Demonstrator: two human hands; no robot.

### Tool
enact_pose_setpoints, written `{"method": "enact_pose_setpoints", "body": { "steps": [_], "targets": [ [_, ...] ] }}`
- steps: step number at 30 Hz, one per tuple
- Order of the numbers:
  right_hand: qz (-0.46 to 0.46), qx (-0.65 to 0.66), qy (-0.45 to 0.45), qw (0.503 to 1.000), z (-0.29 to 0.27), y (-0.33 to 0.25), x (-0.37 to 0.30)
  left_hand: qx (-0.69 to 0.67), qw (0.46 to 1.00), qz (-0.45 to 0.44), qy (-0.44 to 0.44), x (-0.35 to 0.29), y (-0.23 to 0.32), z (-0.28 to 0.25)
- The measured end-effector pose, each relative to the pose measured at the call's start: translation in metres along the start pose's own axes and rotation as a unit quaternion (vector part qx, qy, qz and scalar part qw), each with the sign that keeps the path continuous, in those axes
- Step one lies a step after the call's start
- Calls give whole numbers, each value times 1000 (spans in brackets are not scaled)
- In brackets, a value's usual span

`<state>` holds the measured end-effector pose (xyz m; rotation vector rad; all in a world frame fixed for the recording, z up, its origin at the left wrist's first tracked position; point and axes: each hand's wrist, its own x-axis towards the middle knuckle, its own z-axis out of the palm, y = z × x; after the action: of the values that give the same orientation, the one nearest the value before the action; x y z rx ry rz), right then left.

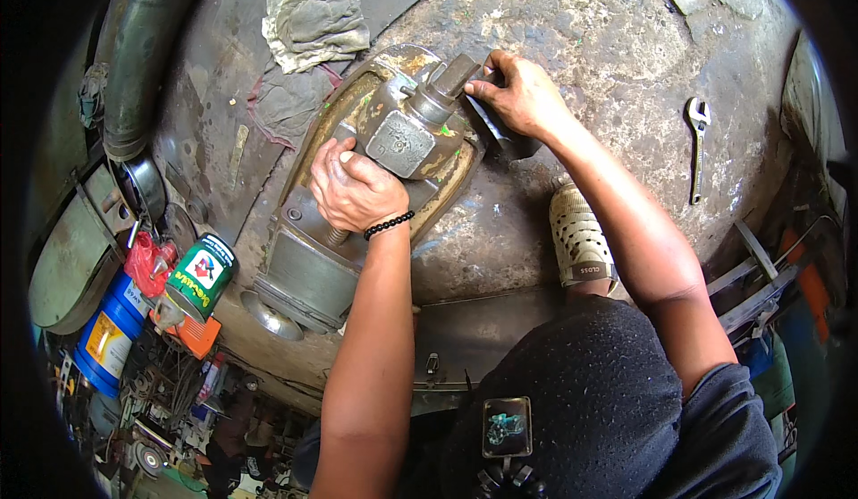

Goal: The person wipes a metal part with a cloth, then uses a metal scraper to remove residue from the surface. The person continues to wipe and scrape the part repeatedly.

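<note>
A heavy, worn metal casting point(429, 161), shaped like a vise, lies in front of me with a square raised face and a thick round stem point(454, 76) with a flat-sided end. My left hand point(359, 191) rests on its near left side with the fingers curled in; what they hold is hidden. A threaded rod point(337, 236) shows just below that wrist. At the stem's right side, my right hand point(527, 97) pinches the upper end of a dark, flat metal piece point(488, 122) between thumb and fingers. Its lower end reaches down beside the casting.
Grey rags point(317, 18) lie beyond the casting. An adjustable wrench point(698, 150) is at the right on the stained surface. A green can point(201, 277) and a blue bucket point(114, 331) stand at left. A light perforated clog point(579, 231) sits below my right forearm.
</note>
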<state>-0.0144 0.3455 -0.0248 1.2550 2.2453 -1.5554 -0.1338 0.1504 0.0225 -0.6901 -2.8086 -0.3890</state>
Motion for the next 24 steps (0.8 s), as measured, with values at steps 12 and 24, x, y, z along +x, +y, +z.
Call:
{"method": "enact_pose_setpoints", "body": {
  "steps": [12,24],
  "targets": [
    [16,40,125,991,35,-4,-7,-5,1000,4,8,-1,-4,2],
    [-7,30,189,981,46,-6,-12,10,1000,-19,-5,-2,-1,0]
  ]
}}
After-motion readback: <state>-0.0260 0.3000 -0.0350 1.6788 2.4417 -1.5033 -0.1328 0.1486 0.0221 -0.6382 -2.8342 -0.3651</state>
